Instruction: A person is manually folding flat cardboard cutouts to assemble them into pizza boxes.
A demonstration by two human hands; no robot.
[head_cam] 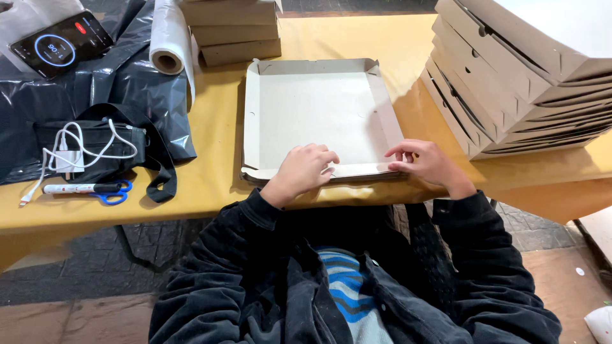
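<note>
A flat, unfolded pale cardboard box (pixel 315 111) with low raised side flaps lies on the yellow table (pixel 217 165) in front of me. My left hand (pixel 305 169) presses down on its near edge flap, fingers curled over the fold. At the near right corner of the same flap, my right hand (pixel 426 162) pinches the cardboard with its fingertips. Both sleeves are dark.
A tall stack of folded boxes (pixel 516 76) stands at the right, a smaller stack (pixel 233 32) at the back. Left lie black plastic sheeting (pixel 95 89), a clear film roll (pixel 169 38), a phone (pixel 60 43), a pouch with white cable (pixel 89 150), blue scissors (pixel 111 191) and a marker (pixel 73 188).
</note>
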